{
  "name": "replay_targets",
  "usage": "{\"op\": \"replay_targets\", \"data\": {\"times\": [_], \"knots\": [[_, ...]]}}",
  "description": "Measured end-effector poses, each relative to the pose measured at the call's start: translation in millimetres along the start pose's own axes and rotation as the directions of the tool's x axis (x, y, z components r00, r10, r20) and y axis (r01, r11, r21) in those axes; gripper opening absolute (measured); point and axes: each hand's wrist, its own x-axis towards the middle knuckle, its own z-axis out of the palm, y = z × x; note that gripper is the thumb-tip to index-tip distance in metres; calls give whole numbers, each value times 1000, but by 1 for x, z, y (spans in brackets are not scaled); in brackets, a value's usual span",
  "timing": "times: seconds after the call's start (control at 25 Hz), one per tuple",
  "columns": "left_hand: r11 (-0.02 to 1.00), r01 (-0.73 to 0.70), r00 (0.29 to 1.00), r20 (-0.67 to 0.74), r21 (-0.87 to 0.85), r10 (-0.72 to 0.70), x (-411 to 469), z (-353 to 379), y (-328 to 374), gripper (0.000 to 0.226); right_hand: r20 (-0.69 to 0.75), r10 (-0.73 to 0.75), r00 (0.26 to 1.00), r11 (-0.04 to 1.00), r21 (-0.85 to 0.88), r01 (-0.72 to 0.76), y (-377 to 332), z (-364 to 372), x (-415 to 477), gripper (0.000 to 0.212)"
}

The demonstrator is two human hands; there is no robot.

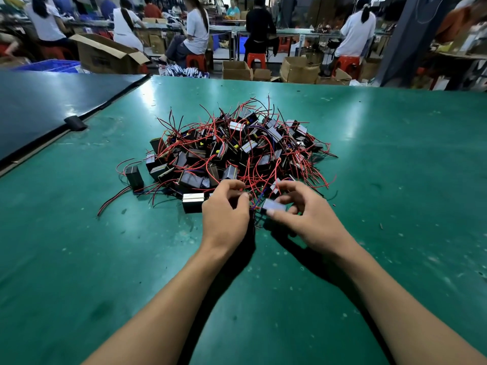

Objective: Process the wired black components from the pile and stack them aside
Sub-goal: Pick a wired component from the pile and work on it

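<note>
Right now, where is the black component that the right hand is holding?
Head view, just below centre: the black component sits in the right hand, at the near edge of the pile; the left hand pinches its wires beside it.

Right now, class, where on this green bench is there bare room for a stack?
Bare: the bench right of the pile; the strip between pile and dark board; near side outside both forearms. Crowded: the pile's near edge, where the left hand pinches wires and the right hand holds a component.
</note>
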Motion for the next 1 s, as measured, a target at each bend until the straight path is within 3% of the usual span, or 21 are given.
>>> {"op": "replay_targets", "data": {"times": [0.12, 0.2, 0.28, 0.4, 0.56, 0.6, 0.68, 0.76, 0.84, 0.92, 1.0], "knots": [[997, -20, 999, -40, -81, 17, -2, 0, 5, 7, -173, 73, 982, 940, 342, -9, -4, -13, 5, 19], [989, -101, 989, -117, -108, 88, -6, 0, 11, 11, -207, 168, 964, 862, 505, -42, -7, -15, 7, 5], [979, -165, 966, -218, -116, 137, -6, -2, 15, 15, -180, 246, 952, 812, 575, -101, -9, -18, 9, 13], [970, -170, 951, -286, -173, 116, -4, -5, 20, 20, -11, 358, 934, 663, 707, -245, -13, -26, 12, 22], [967, -188, 968, -201, -173, 152, -9, -6, 23, 16, 375, 413, 830, 298, 805, -512, -16, -25, 11, 34], [969, -208, 971, -146, -133, 189, -10, -5, 22, 14, 417, 411, 810, 265, 796, -544, -16, -24, 10, 35], [960, -274, 962, 9, 50, 274, -9, -4, 15, 18, 390, 420, 819, 393, 736, -552, -17, -22, 8, 35], [909, -323, 944, 152, 263, 291, -8, -2, 6, 19, 314, 401, 861, 637, 580, -508, -20, -23, 5, 34], [885, -295, 950, 209, 361, 231, -6, -1, 0, 19, 189, 329, 925, 860, 345, -376, -19, -24, 2, 31], [884, -270, 958, 193, 381, 210, -5, -1, -3, 19, 56, 223, 973, 956, 181, -230, -16, -27, 2, 24], [901, -259, 963, 158, 347, 216, -4, 0, -4, 18, 5, 195, 981, 963, 187, -193, -16, -36, 4, 21]]}}
